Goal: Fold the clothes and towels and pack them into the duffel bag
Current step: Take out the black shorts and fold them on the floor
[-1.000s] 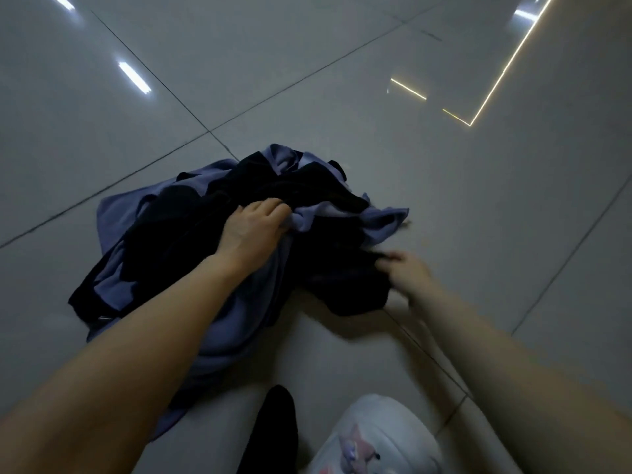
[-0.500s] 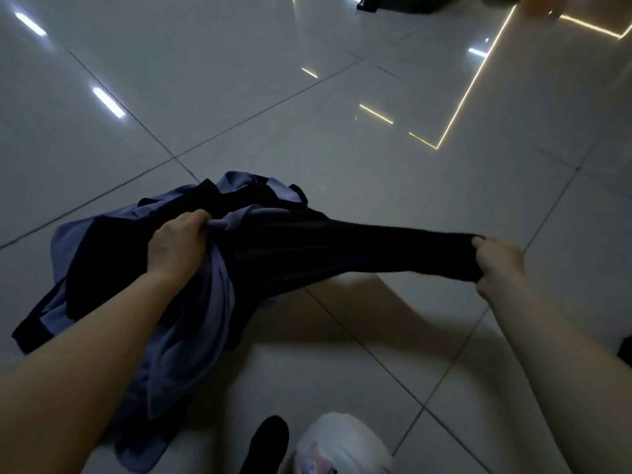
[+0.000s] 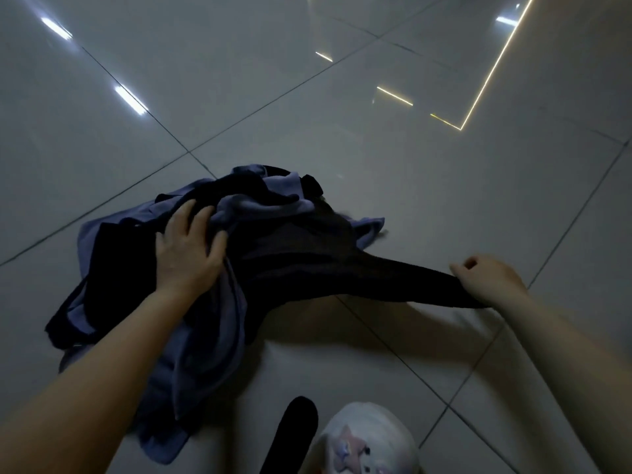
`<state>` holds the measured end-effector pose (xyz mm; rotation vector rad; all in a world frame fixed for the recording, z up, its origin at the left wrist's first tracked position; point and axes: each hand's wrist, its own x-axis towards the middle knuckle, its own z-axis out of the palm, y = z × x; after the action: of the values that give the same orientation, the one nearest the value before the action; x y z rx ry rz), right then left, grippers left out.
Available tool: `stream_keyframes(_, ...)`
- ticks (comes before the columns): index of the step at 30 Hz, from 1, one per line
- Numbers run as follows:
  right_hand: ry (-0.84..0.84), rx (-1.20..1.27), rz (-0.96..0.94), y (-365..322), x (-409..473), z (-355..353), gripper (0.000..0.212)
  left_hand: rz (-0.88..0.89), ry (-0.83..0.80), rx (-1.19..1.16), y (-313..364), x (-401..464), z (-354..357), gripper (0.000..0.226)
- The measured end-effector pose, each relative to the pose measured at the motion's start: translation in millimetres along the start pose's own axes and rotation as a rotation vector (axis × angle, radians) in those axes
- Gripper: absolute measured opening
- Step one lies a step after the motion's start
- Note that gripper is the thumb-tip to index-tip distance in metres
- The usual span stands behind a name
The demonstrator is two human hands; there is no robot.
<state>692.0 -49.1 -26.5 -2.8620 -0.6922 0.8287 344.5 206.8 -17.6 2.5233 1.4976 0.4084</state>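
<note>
A heap of clothes lies on the glossy tiled floor, made of a blue-purple garment [image 3: 212, 336] tangled with black cloth. My left hand [image 3: 188, 248] presses flat on top of the heap with its fingers spread. My right hand [image 3: 489, 278] pinches the end of a black garment [image 3: 325, 268] and holds it stretched out to the right, away from the heap. No duffel bag is in view.
A black-socked foot [image 3: 290, 432] and a knee in white printed fabric [image 3: 366, 439] show at the bottom edge. Grey floor tiles [image 3: 376, 148] with light reflections spread all around the heap.
My left hand let go of the blue cloth and now lies flat with fingers spread on the heap. My right hand keeps the black garment pulled out to the right.
</note>
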Motion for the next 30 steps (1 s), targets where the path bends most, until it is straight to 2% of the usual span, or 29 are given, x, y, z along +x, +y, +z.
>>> stream_keyframes(2, 0.024, -0.098, -0.08, -23, -5, 14, 0.055, -0.002, -0.2, 0.149, 6, 1, 5, 0.066)
stream_keyframes(4, 0.0, -0.103, -0.264, -51, -16, 33, 0.073, -0.074, -0.351, 0.273, 3, 4, 10, 0.078)
stream_keyframes(6, -0.14, 0.058, -0.377, -81, -31, 51, 0.09, -0.117, -0.361, 0.303, -2, 8, 11, 0.078)
stream_keyframes(8, -0.322, 0.307, -0.356, -103, -43, 67, 0.104, -0.133, -0.326, 0.296, -10, 10, 11, 0.075)
stream_keyframes(10, -0.432, 0.506, -0.283, -119, -52, 80, 0.111, -0.138, -0.302, 0.31, -17, 10, 10, 0.073)
stream_keyframes(12, -0.412, 0.506, -0.25, -127, -58, 92, 0.1, -0.139, -0.273, 0.314, -23, 10, 10, 0.071)
stream_keyframes(15, -0.234, 0.369, -0.245, -131, -52, 94, 0.05, -0.154, -0.242, 0.277, -29, 12, 11, 0.068)
stream_keyframes(17, -0.142, 0.39, -0.214, -130, -47, 84, 0.031, -0.146, -0.237, 0.261, -29, 14, 12, 0.067)
stream_keyframes(21, 0.055, 0.624, -0.188, -149, -53, 51, 0.022, -0.059, -0.247, 0.124, -20, 4, 2, 0.077)
stream_keyframes(24, 0.19, 0.772, -0.344, -203, -77, 33, 0.022, 0.109, -0.243, -0.014, 2, -12, -16, 0.099)
stream_keyframes(27, 0.138, 0.887, -0.576, -265, -124, 23, 0.024, 0.184, -0.166, -0.226, 16, -14, -35, 0.109)
stream_keyframes(30, -0.115, 0.766, -0.752, -299, -169, 22, 0.023, 0.109, -0.009, -0.51, 3, -7, -62, 0.109)
